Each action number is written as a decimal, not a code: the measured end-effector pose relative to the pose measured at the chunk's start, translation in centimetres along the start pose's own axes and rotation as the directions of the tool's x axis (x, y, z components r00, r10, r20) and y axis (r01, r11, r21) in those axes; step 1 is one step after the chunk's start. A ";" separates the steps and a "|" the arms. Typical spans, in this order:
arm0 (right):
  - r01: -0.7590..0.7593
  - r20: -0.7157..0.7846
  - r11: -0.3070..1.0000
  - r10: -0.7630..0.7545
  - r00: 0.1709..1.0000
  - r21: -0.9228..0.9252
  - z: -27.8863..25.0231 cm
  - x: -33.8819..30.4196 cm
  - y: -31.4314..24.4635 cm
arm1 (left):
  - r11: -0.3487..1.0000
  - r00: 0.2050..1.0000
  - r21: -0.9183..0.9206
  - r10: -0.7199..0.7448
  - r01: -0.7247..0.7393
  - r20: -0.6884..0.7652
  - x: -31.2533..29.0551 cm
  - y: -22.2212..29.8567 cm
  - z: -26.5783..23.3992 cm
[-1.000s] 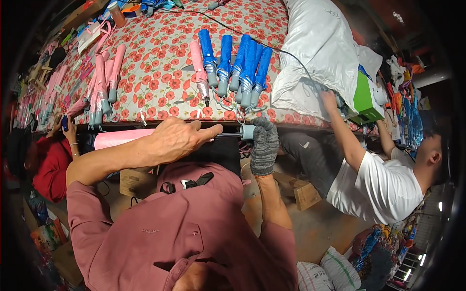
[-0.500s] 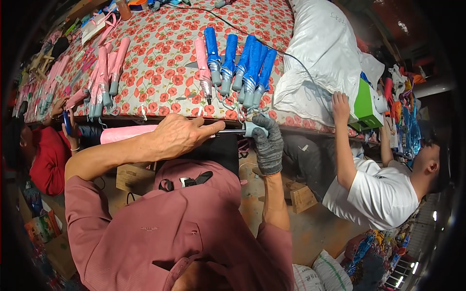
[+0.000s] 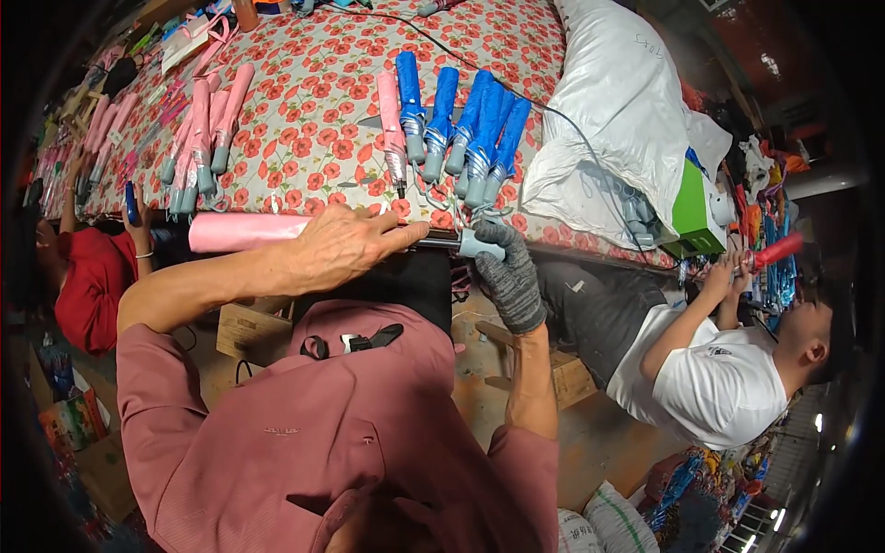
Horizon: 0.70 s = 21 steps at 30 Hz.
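Observation:
A folded pink umbrella (image 3: 244,232) lies sideways along the table's front edge. My bare left hand (image 3: 346,241) is closed around it near its metal shaft, index finger stretched along the shaft. My right hand (image 3: 510,281), in a grey knitted glove, grips the umbrella's grey handle (image 3: 479,244) at the other end. Part of the shaft shows between the two hands. Just beyond them on the table lie another pink umbrella (image 3: 390,115) and several folded blue umbrellas (image 3: 479,129), their grey handles toward me.
More pink umbrellas (image 3: 201,129) lie left on the flower-patterned tablecloth (image 3: 304,101). A large white sack (image 3: 613,83) with grey handles at its mouth and a green box (image 3: 696,207) stand right. A co-worker in white (image 3: 710,359) sits right, another in red (image 3: 92,286) left.
My hands have kept their grip with little movement. The co-worker on the right has drawn a hand away from the white sack and now holds a red object.

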State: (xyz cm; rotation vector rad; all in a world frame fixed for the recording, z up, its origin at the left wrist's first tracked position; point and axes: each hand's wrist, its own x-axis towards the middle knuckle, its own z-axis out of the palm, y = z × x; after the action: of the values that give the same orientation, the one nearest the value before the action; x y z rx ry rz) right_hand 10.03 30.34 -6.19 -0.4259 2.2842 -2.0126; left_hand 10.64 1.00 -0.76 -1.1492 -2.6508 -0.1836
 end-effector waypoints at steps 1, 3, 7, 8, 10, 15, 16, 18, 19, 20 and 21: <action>-0.158 0.089 0.980 0.148 0.985 0.121 -0.5 0.0 -1.0 | 1.000 0.999 -0.004 0.017 -0.017 -0.029 0.0 -0.4 0.3; -0.317 0.191 0.921 0.278 0.941 0.224 -0.7 0.0 -2.0 | 0.999 0.998 -0.007 0.037 -0.038 -0.059 -0.1 -0.6 0.6; -0.359 0.121 0.888 0.338 0.933 0.287 0.1 0.6 -2.5 | 0.999 0.999 -0.028 0.027 -0.027 0.022 0.1 -0.8 0.8; -0.360 0.120 0.887 0.339 0.933 0.289 0.1 0.7 -2.3 | 0.999 0.999 -0.029 0.029 -0.028 0.024 0.0 -0.8 0.8; -0.258 0.099 0.966 0.254 0.962 0.031 0.1 1.0 -1.4 | 1.000 0.997 -0.019 0.014 -0.013 0.071 -0.3 -0.8 0.8; -0.066 0.117 0.970 0.096 0.989 -0.234 0.1 0.7 -0.5 | 0.998 0.992 -0.068 0.001 0.008 0.127 -0.2 -0.9 0.2; -0.030 0.122 0.972 0.061 0.991 -0.235 0.1 0.6 -0.5 | 0.995 0.991 -0.097 0.003 0.010 0.131 -0.1 -0.9 0.0; 0.005 0.127 0.972 0.026 0.992 -0.234 0.1 0.5 -0.5 | 0.992 0.991 -0.127 0.007 0.010 0.136 0.0 -0.9 -0.5; 0.107 0.157 0.950 -0.063 0.986 -0.292 0.0 0.6 -0.7 | 0.981 0.983 -0.193 0.003 0.034 0.185 0.1 -1.1 -0.8; 0.209 0.193 0.915 -0.149 0.970 -0.344 -0.2 0.7 -0.9 | 0.964 0.972 -0.257 0.002 0.060 0.234 0.1 -1.2 -1.0; 0.308 0.233 0.867 -0.230 0.945 -0.392 -0.3 0.7 -1.1 | 0.944 0.959 -0.319 0.005 0.089 0.282 0.2 -1.4 -1.2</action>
State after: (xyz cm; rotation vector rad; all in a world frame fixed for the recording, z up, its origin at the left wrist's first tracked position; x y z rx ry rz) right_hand 9.45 30.29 -4.95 -0.9653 2.6573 -1.4695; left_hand 9.74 -0.07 0.42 -1.3010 -2.9774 -0.5272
